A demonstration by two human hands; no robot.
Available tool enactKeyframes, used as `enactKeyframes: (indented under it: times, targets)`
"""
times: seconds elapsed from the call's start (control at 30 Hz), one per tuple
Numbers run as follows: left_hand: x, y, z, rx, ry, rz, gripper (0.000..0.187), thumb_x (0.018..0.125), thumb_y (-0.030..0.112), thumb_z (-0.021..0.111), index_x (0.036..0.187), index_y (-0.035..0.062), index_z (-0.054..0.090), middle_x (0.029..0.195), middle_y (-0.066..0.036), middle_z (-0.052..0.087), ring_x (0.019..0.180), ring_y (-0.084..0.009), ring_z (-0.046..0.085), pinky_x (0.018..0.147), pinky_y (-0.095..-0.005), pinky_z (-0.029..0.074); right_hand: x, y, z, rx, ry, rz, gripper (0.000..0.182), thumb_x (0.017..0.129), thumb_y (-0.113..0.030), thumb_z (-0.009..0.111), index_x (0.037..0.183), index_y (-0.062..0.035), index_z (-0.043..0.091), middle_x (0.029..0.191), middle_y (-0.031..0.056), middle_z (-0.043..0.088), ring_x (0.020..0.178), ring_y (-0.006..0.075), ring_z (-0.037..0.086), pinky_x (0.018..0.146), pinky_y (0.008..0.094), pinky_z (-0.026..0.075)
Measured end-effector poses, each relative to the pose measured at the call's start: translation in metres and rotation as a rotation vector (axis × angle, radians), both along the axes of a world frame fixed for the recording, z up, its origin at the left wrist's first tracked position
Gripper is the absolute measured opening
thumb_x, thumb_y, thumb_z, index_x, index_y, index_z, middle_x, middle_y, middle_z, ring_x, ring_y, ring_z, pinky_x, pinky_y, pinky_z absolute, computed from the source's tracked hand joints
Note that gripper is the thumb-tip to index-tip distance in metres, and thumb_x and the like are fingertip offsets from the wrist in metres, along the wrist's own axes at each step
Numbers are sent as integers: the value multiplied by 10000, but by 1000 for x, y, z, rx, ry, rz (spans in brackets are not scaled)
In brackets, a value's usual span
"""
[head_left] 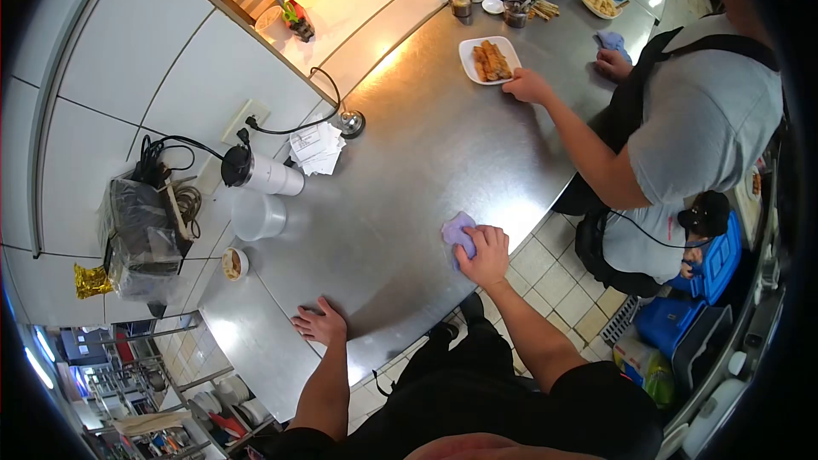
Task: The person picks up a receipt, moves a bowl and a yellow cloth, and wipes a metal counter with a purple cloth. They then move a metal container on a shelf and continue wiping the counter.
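Purple cloth (458,230) is at your 12 o'clock on the steel counter (400,162), bunched up in your right hand (486,257), fingers curled over it. Looks light and floppy, probably not fragile, so I'd grip the thick middle. Left hand (322,324)'s at 10 o'clock, palm down, fingers spread, holding 0 things.

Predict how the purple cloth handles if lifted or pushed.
The purple cloth likely droops when lifted: it lies in soft, crumpled folds under the right hand. Probably light, being a small piece. Pushed, it may bunch up, as its edges are rumpled.
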State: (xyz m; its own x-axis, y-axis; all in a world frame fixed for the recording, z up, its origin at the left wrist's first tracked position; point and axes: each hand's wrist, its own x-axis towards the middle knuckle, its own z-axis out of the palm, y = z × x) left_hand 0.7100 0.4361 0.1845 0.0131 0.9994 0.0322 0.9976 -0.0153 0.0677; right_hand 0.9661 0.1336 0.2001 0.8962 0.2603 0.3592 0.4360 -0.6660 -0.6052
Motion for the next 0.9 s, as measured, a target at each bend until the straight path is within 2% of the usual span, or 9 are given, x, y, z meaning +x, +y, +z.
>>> enactKeyframes:
  times: [0.9]
  targets:
    - [-4, 4, -8, 14, -8, 5, 845, 949, 700, 464, 1537, 108, 334, 1648, -258, 194, 1539, -411, 136, 1202, -602, 139, -1, 1, -1, -9, -12, -12, 371, 740, -281, 752, 1073, -134, 679, 1039, 70, 623, 1008, 277, 557, 876, 426, 421]
